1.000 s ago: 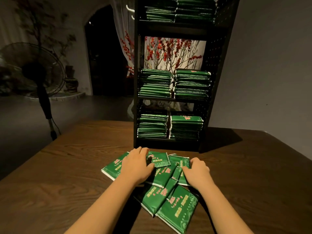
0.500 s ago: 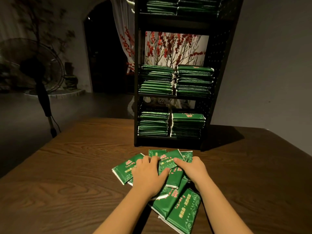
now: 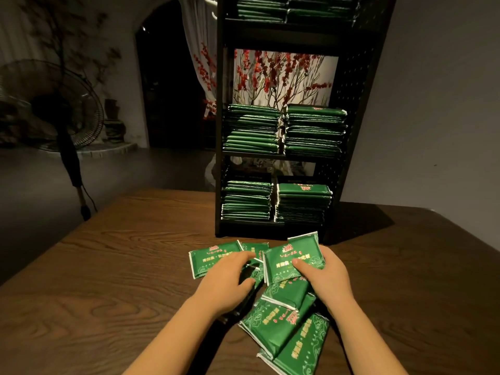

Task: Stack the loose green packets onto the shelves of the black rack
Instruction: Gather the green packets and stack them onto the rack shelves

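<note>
The right hand (image 3: 328,274) is pinching a packet (image 3: 293,259) near the table's (image 3: 121,266) far edge; the left hand (image 3: 230,277), fingers curled, is pressing the pile (image 3: 281,320). Better squaring edges before lifting.

I see a wooden table (image 3: 113,288) under my hands, dark brown with strong grain, spreading left and right of them. Beyond my left hand, off the table, a standing fan (image 3: 51,104) sits on the floor; its cord (image 3: 92,197) trails down near its pole. Past the fan, a dark vase (image 3: 113,123) stands on a pale curved ledge (image 3: 108,151). Bare branches (image 3: 67,36) rise above the fan against the wall. Straight ahead and left, a dark arched doorway (image 3: 173,85). A white curtain (image 3: 200,50) hangs at its right edge. Red blossom branches (image 3: 273,74) show ahead, well beyond my hands. A plain grey wall (image 3: 438,104) lies beyond my right hand.
</note>
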Tool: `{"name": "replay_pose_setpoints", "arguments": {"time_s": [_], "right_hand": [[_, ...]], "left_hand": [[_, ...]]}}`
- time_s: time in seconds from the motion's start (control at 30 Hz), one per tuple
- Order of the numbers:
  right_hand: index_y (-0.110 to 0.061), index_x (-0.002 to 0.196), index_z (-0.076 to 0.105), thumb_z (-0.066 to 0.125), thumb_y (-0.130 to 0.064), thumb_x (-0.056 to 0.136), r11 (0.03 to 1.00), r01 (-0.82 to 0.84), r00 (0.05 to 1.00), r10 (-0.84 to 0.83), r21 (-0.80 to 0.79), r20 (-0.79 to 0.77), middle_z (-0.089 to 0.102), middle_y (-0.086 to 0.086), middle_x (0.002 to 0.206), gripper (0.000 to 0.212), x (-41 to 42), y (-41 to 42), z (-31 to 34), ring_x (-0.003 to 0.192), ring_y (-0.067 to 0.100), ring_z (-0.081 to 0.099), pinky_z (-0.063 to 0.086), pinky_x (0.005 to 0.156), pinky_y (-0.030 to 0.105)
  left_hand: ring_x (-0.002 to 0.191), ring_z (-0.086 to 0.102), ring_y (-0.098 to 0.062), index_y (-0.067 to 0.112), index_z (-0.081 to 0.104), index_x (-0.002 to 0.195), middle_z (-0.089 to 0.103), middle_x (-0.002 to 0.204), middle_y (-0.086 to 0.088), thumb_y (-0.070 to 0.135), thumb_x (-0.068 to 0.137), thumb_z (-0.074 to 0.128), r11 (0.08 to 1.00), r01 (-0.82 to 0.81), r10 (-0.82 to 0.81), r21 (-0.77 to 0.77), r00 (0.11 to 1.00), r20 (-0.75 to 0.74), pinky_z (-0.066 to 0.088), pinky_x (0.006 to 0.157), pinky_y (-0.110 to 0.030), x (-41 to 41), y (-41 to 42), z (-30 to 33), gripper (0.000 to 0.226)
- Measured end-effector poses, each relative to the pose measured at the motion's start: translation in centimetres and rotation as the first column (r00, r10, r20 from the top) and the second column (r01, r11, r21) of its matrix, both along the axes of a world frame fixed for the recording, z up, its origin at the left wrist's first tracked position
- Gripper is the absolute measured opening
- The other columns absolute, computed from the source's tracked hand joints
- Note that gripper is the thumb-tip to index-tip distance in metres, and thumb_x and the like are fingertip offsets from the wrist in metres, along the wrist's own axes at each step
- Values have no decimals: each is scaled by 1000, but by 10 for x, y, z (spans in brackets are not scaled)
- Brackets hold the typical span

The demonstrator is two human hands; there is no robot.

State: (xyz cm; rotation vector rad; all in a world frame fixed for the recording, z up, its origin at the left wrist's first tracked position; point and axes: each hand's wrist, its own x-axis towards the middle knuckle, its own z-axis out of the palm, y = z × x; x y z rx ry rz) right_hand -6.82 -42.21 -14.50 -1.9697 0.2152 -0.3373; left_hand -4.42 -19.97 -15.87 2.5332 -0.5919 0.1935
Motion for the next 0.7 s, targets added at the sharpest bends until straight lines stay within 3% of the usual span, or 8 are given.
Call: {"name": "replay_pose_setpoints", "arguments": {"time_s": [0.1, 0.17, 0.33, 0.43, 0.53, 0.6, 0.7], "right_hand": [[-29, 98, 64, 77, -17, 83, 985, -35, 996, 19, 171, 92, 70, -7, 96, 24, -5, -6, 2, 91, 12, 66, 49, 67, 25], [-26, 101, 66, 76, -11, 83, 939, -59, 993, 21, 340, 116, 73, -3, 98, 25, -8, -9, 5, 93, 17, 68, 53, 75, 32], [-12, 115, 66, 66, -7, 87, 654, -37, 998, -14, 755, 60, 74, 9, 107, 28, -5, -12, 5, 102, 30, 69, 52, 93, 49], [-11, 118, 63, 63, -8, 89, 544, -34, 998, -19, 838, 52, 73, 14, 108, 29, -2, -14, 6, 103, 33, 68, 52, 92, 54], [-10, 120, 61, 62, -6, 89, 488, -53, 998, -12, 871, 67, 72, 16, 110, 32, 1, -12, 4, 103, 34, 68, 53, 86, 52], [-8, 123, 59, 64, -8, 83, 459, -68, 997, -6, 886, 80, 71, 17, 113, 41, 3, -10, 4, 106, 35, 67, 53, 87, 53], [-7, 127, 57, 67, -11, 75, 433, -82, 996, 3, 897, 90, 70, 17, 116, 53, 6, -9, 6, 110, 36, 65, 52, 91, 53]], "left_hand": [[136, 41, -9, 28, 37, 148, 45, 148, 10, 31, 97, 56, 997, -57, 58, -53, 998, 11, 34, 113, -28, 1, -3, 5, 54], [132, 44, -9, 27, 38, 146, 49, 144, 9, 36, 98, 55, 982, -85, 92, -167, 995, 34, 37, 108, -27, -1, -10, 10, 52], [119, 55, -11, 32, 31, 147, 52, 138, 12, 56, 90, 61, 914, -88, 35, -397, 990, -138, 48, 97, -32, -5, -28, 20, 69], [94, 62, -3, 36, 34, 140, 57, 118, 18, 61, 81, 69, 897, -43, -80, -440, 964, -256, 52, 79, -23, -9, -36, 24, 73], [90, 60, 4, 37, 47, 125, 58, 113, 21, 50, 82, 74, 908, 39, -167, -417, 947, -275, 49, 74, -15, -10, -41, 24, 53], [83, 68, -2, 31, 56, 117, 68, 107, 14, 32, 86, 75, 873, 43, -194, -485, 944, -267, 57, 74, -24, -9, -44, 22, 36], [79, 72, -9, 24, 61, 112, 74, 98, 5, 19, 87, 74, 759, -47, -161, -649, 953, -256, 61, 74, -32, -6, -46, 23, 29]]}}
